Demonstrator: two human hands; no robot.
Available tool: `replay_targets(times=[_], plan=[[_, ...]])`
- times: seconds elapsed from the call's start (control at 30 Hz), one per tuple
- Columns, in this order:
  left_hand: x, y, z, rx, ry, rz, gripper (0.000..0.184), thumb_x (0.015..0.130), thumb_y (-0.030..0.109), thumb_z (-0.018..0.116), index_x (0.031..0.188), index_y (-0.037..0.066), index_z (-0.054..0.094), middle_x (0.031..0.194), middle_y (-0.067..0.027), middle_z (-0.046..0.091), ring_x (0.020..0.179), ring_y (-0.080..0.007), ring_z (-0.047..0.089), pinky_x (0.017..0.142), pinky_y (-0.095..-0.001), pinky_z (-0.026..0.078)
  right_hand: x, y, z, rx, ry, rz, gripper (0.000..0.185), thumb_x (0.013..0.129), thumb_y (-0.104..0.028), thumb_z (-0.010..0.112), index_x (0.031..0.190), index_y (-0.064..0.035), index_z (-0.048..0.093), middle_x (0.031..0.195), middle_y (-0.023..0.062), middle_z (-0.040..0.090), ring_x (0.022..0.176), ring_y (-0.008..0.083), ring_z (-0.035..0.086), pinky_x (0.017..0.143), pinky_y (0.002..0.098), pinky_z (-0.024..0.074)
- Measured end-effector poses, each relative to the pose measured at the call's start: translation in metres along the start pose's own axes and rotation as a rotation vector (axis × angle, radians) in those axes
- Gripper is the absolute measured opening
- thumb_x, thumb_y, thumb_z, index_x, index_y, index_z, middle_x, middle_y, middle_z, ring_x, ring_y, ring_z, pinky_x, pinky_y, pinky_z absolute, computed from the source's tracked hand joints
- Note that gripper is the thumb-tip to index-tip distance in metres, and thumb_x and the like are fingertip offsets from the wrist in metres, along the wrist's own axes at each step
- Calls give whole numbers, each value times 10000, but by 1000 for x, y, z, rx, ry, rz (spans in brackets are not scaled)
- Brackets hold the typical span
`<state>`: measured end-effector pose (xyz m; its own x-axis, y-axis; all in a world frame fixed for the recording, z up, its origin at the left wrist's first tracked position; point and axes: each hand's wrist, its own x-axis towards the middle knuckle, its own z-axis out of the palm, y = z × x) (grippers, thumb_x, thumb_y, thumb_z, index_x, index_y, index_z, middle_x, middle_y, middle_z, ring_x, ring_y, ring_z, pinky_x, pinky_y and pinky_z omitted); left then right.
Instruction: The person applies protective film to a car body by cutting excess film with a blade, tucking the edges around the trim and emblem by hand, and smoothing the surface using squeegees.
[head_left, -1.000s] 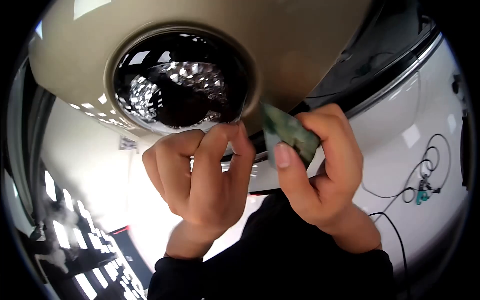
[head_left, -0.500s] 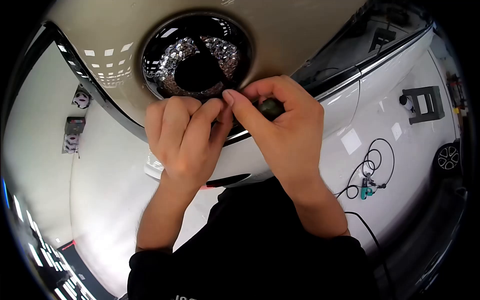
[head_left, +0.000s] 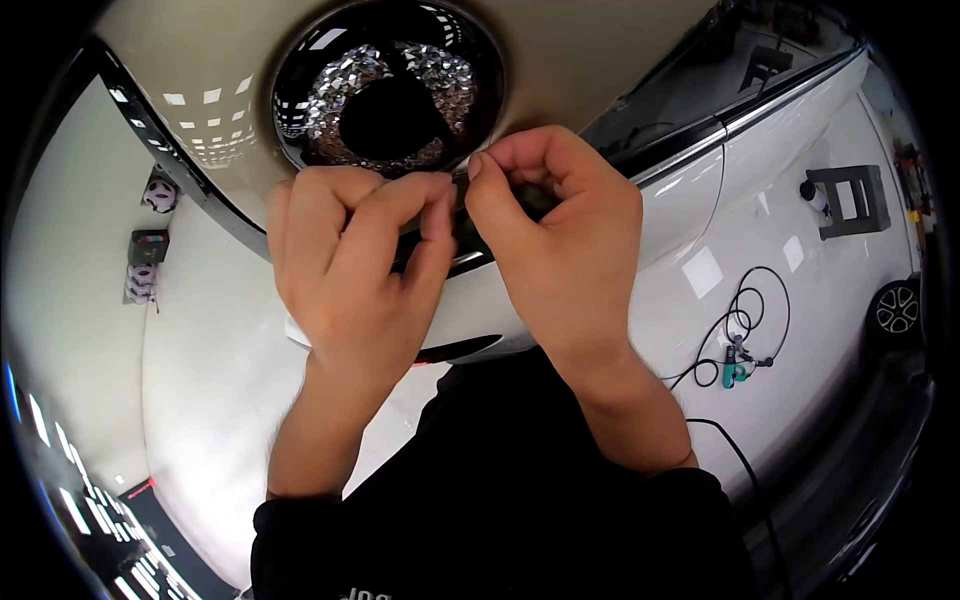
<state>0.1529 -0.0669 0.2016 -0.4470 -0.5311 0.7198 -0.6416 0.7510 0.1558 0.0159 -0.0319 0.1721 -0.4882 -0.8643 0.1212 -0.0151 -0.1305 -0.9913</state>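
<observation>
My left hand [head_left: 365,260] is closed, thumb and forefinger pinched just below the rim of a round, dark, glossy part [head_left: 390,90] with glittering facets, set in a beige panel [head_left: 570,60]. What it pinches is too small to make out. Close beside it on the right, my right hand [head_left: 555,230] has its thumb tip against the forefinger and its fingers curled round a dark green piece [head_left: 535,200], mostly hidden in the palm. The fingertips of the two hands are a small gap apart.
A white car body [head_left: 690,185] with dark trim runs behind my hands. On the pale floor at right lie a teal tool [head_left: 734,368] and a looped black cable [head_left: 765,270]. Further back stand a grey stool [head_left: 875,200] and a wheel [head_left: 894,311].
Both hands came closer together and nearer the round part. The green piece, earlier plainly seen, is now mostly covered by my right hand. Lately the fingertips have parted slightly.
</observation>
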Motion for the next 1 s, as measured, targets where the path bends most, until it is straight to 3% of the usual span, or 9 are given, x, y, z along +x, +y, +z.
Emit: replay_targets(times=[0.1, 0.3, 0.5, 0.63, 0.7, 0.8, 0.9, 0.93, 1.0], plan=[[5, 21, -10, -176, -174, -223, 296, 888, -33, 736, 1168, 50, 782, 766, -26, 522, 711, -174, 495, 626, -297, 408, -2, 0, -2, 57, -8, 50, 83, 862, -87, 761, 874, -37, 696, 784, 46, 713, 619, 149, 628, 589, 302, 485], [23, 49, -23, -213, -511, -389, 302, 1054, 86, 594, 1319, -28, 683, 899, -43, 594, 843, -138, 562, 774, -247, 454, -2, 10, -4, 106, -11, 43, 101, 842, -73, 780, 877, -55, 688, 808, 36, 708, 640, 150, 642, 564, 292, 471], [26, 50, -21, -255, -474, -478, 312, 1088, 151, 559, 1296, -42, 689, 991, -44, 662, 903, -126, 586, 845, -247, 467, -1, 8, -4, 125, -26, -13, 133, 823, -62, 792, 858, -69, 664, 795, 19, 688, 633, 152, 646, 537, 289, 468], [45, 49, -22, -425, -459, -705, 273, 1085, 129, 550, 1185, -50, 729, 990, -59, 728, 918, -104, 625, 864, -234, 480, 1, 14, -1, 98, 8, -165, 111, 850, -23, 772, 876, -48, 667, 792, 16, 677, 657, 119, 633, 561, 268, 469], [41, 50, -18, -407, -431, -685, 272, 1084, 134, 554, 1174, -52, 731, 988, -57, 728, 905, -95, 616, 831, -228, 472, -1, 17, -5, 98, -17, -213, 68, 909, 21, 742, 926, -1, 680, 798, 19, 666, 707, 54, 595, 623, 224, 474], [39, 53, -16, -366, -400, -702, 275, 1081, 133, 557, 1173, -56, 733, 919, -27, 693, 791, -45, 531, 712, -198, 390, -2, 22, 1, 42, 54, -271, 156, 833, -47, 788, 911, -58, 654, 771, 33, 660, 619, 146, 636, 558, 267, 474], [36, 54, -15, -367, -364, -735, 285, 1075, 137, 559, 1187, -57, 735, 779, 35, 608, 681, -5, 428, 627, -189, 287, -15, 18, -12, 222, -9, -100, 133, 907, -84, 771, 954, -46, 653, 780, 27, 636, 640, 112, 610, 565, 262, 459], [35, 54, -16, -344, -370, -730, 290, 1073, 139, 558, 1194, -57, 734, 738, 57, 569, 655, 4, 395, 611, -191, 255, -25, 9, -32, 400, -180, 276, 203, 1062, -197, 628, 1027, 0, 667, 848, 11, 630, 718, 80, 569, 632, 218, 449], [35, 51, -18, -324, -376, -732, 297, 1070, 139, 556, 1207, -56, 733, 681, 91, 490, 618, 15, 334, 591, -202, 199, -47, 37, -45, 755, -315, 721, 329, 1108, -309, 520, 1091, -8, 651, 860, 21, 593, 756, 91, 538, 696, 235, 446]])
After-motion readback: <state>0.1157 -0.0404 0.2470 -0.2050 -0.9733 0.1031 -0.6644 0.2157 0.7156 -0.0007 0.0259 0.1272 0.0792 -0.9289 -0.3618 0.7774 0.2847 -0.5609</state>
